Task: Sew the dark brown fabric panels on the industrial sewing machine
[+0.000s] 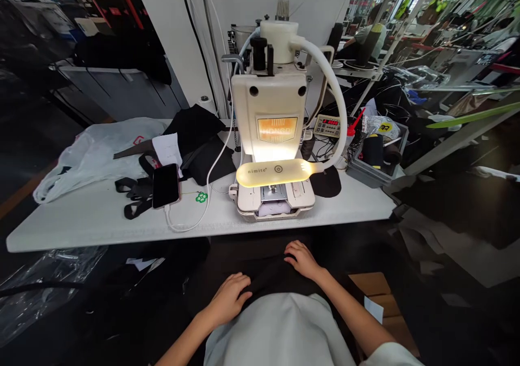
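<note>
My left hand (231, 296) rests on dark cloth (264, 279) over my lap, its fingers loosely bent and the thumb apart. Farther right, my right hand (301, 259) lies on the same dark cloth, fingers spread a little, nearer the table edge. Neither hand shows anything held. In front of both stands a white sewing machine (268, 92) on the white table (211, 226). A lit lamp bar (264, 172) marked "nimite" hangs before its needle area, on a thick white flexible neck (339, 90). The needle itself is mostly hidden behind the lamp.
On the table's left lie a phone (166, 186) with a white cable, black straps (138, 193), black fabric pieces (197, 133) and a plastic bag (93, 149). To the right are a control box (327, 125) and a grey bin (376, 176) with thread spools. Cardboard (390, 304) lies below right.
</note>
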Available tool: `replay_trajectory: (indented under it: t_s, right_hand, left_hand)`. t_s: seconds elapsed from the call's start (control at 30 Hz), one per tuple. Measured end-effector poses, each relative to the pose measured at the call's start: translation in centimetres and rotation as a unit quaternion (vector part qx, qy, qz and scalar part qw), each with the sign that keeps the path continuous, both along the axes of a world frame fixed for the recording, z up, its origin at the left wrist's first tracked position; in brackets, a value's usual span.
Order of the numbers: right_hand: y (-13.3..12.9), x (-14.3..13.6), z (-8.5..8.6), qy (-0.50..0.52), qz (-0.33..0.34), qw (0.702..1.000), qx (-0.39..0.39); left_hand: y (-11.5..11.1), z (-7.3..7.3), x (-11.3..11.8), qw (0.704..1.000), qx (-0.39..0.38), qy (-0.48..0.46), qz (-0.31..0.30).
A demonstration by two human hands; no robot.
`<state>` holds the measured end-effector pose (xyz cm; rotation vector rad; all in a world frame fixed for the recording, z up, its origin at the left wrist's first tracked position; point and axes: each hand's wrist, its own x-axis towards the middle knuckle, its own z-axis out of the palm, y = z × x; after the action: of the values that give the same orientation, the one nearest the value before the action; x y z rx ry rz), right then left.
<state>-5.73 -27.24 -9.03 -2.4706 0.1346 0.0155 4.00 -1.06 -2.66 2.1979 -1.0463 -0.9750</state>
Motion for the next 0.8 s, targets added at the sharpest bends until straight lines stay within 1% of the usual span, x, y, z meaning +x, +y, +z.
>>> replay_trajectory:
  t_s: [0.07, 0.2, 0.27, 0.33, 0.37, 0.43, 0.47, 0.53, 0.6, 0.67, 0.7, 0.73, 0.8]
  right_hand:
    - [-0.6, -0.1, 0.0, 0.004, -0.002, 1.0, 0.007]
    - [-1.6, -1.0, 0.2, -0.003, -0.024, 0.999, 0.031]
    - [-1.9, -1.6, 0.9, -0.012, -0.043, 0.998, 0.05]
    - [-2.1, -2.4, 2.3, -0.023, -0.068, 0.995, 0.071]
    - [-2.1, -2.8, 3.4, -0.03, -0.082, 0.993, 0.082]
    - [-2.2, -3.6, 6.4, -0.045, -0.109, 0.988, 0.1]
    - [-2.2, -3.9, 8.2, -0.056, -0.122, 0.985, 0.11]
    - [-2.4, -4.0, 12.1, -0.087, -0.151, 0.975, 0.139]
    - [-2.9, -3.3, 15.7, -0.145, -0.192, 0.951, 0.194]
    - [-3.6, -1.7, 18.5, -0.197, -0.214, 0.933, 0.213]
    - [-4.0, -0.7, 19.3, -0.212, -0.216, 0.93, 0.208]
    - [-4.4, 0.5, 19.9, -0.22, -0.213, 0.931, 0.2]
    - [-5.2, 2.9, 20.3, -0.222, -0.199, 0.936, 0.185]
  left_hand:
    - [0.7, 0.5, 0.3, 1.0, 0.007, 0.009, 0.004]
    - [1.7, 0.4, 1.3, 0.999, 0.016, 0.016, 0.028]
    - [1.8, 0.8, 1.6, 0.999, 0.008, 0.006, 0.049]
    - [1.7, 2.1, 1.8, 0.997, -0.018, 0.0, 0.079]
    - [1.6, 3.1, 1.9, 0.994, -0.04, 0.003, 0.097]
    - [1.3, 5.7, 2.2, 0.985, -0.097, 0.013, 0.139]
    - [1.1, 7.1, 2.5, 0.979, -0.125, 0.013, 0.162]
    - [0.5, 9.8, 3.3, 0.959, -0.176, -0.021, 0.22]
    - [-0.5, 11.8, 4.4, 0.929, -0.22, -0.076, 0.287]
    - [-1.8, 13.0, 5.8, 0.908, -0.247, -0.105, 0.323]
    - [-2.5, 13.4, 6.6, 0.905, -0.255, -0.104, 0.324]
    - [-3.2, 13.5, 7.5, 0.907, -0.26, -0.098, 0.316]
    - [-4.2, 13.7, 9.2, 0.916, -0.266, -0.091, 0.287]
